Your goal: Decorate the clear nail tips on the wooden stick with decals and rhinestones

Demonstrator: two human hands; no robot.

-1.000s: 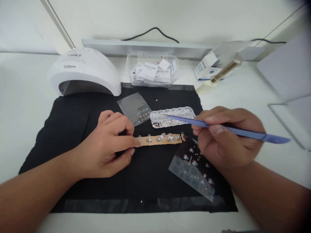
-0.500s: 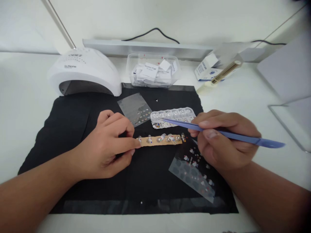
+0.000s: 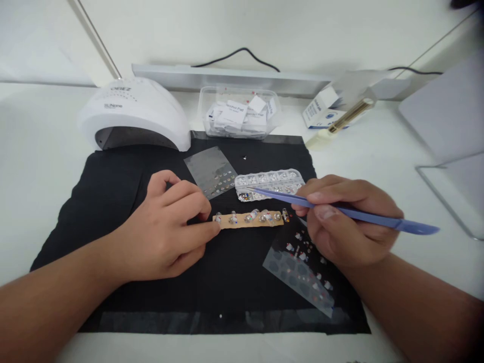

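My left hand (image 3: 168, 227) rests on the black mat (image 3: 113, 201), its fingers pinching the left end of a tan strip (image 3: 249, 220) that carries several decorated nail tips. My right hand (image 3: 346, 224) grips blue tweezers (image 3: 340, 210) like a pen. Their point hovers over the left part of a clear rhinestone box (image 3: 269, 183) just behind the strip. A clear sticker sheet (image 3: 300, 275) lies under and in front of my right hand.
A white nail lamp (image 3: 134, 113) stands at the back left. Behind the mat are a clear tub of alcohol pads (image 3: 239, 112), a small white and blue box (image 3: 321, 108) and a gold-capped tube (image 3: 338, 123). A second sticker sheet (image 3: 212, 170) lies on the mat.
My right hand has drifted slightly left and down, bringing the tweezers' point lower over the rhinestone box. My left hand stays on the strip.
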